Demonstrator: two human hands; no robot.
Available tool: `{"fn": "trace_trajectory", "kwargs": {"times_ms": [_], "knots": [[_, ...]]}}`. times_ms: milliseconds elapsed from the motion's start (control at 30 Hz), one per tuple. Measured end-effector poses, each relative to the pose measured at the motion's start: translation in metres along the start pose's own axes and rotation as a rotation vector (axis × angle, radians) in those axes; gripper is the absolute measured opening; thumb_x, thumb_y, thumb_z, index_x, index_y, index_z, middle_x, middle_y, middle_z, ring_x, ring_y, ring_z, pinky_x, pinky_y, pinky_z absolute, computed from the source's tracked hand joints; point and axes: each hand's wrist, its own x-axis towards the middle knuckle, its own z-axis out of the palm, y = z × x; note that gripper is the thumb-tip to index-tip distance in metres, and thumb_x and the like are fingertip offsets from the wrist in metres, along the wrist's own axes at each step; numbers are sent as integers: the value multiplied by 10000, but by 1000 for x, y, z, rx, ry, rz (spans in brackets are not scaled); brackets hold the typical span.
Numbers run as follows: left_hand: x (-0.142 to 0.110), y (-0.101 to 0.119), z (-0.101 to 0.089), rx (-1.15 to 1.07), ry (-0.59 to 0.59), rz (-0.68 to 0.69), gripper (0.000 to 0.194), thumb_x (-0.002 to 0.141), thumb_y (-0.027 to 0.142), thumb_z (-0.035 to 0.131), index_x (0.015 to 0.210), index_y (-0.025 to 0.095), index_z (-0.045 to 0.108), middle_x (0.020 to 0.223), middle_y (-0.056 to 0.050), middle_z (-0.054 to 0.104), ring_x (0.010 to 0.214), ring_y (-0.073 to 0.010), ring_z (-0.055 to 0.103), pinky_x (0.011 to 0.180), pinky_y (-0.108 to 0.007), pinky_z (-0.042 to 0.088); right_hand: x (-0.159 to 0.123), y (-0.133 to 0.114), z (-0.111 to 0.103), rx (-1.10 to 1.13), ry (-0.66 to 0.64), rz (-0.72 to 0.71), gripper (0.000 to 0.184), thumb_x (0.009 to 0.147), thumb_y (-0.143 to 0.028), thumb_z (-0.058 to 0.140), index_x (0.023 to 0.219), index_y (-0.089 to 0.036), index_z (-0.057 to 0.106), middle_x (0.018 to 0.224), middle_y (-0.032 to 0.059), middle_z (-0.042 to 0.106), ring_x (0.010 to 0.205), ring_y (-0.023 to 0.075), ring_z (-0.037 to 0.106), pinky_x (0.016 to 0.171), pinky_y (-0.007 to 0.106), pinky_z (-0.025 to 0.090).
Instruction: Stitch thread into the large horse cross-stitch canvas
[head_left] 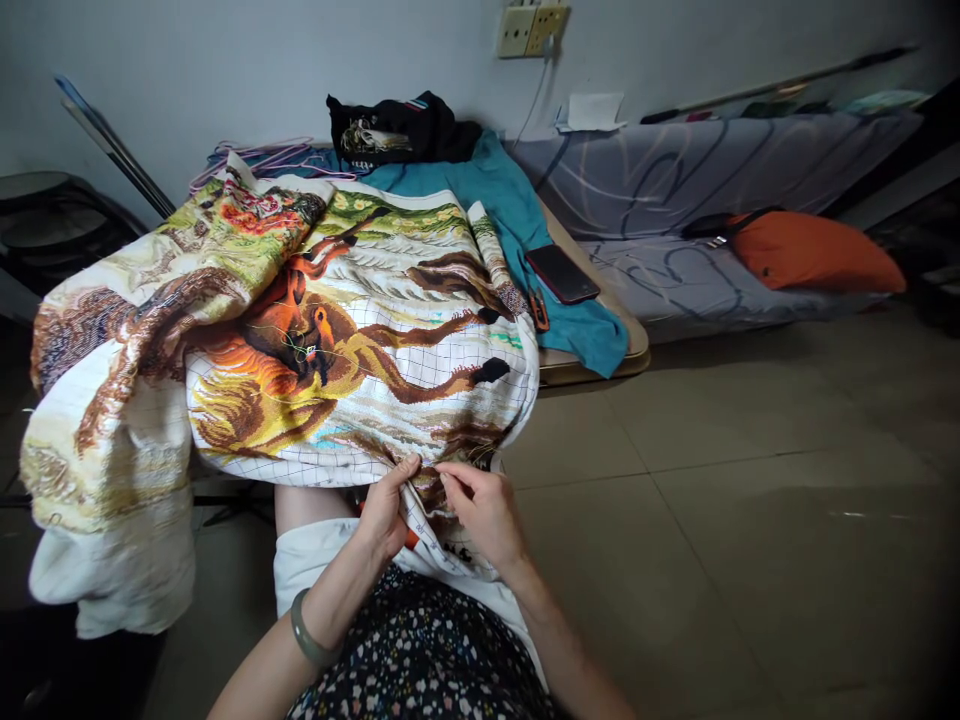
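Cross-stitch cloth [349, 375] | draped across left and centre of frame, creased; white gridded ground, stitched brown legs with black hooves, orange-yellow swirls, loose threads [307, 350] | left hand [385, 508], lower centre: grip pinching cloth's lower edge | right hand [486, 512], just right: grip pressed together at cloth, contents too small to tell

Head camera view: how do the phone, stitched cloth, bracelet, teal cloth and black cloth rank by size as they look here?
1. Stitched cloth
2. Teal cloth, partly covered
3. Black cloth
4. Phone
5. Bracelet, though it's nearer the camera
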Motion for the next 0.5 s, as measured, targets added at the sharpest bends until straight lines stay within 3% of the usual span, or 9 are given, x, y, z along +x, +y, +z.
{"fn": "trace_trajectory", "kwargs": {"times_ms": [133, 300, 500], "knots": [[-1, 0, 1, -12, 16, 7, 140, 636, 173, 705, 742, 110, 639, 667, -66, 693, 655, -219, 661, 714, -358, 523, -1, -10, 5, -80, 43, -13, 204, 838, -242, 477, 868, -189, 672, 765, 53, 686, 596, 157, 603, 547, 240, 431], [1, -1, 1, 58, 27, 13, 118, 632, 182, 697, 656, 114, 604, 543, -35, 635, 441, -146, 556, 486, -282, 466, -6, -11, 19, 159, 43, 145, 126, 839, -265, 471, 818, -184, 565, 593, 2, 600, 450, 121, 528, 428, 204, 396], [3, -1, 3, 89, 79, 33, 178, 587, 199, 728, 680, 121, 597, 542, -22, 620, 439, -134, 530, 485, -279, 443, -5, -3, 24, 267, 65, 171, 115, 796, -265, 531, 751, -172, 581, 679, 21, 626, 550, 130, 563, 497, 209, 446]]}}
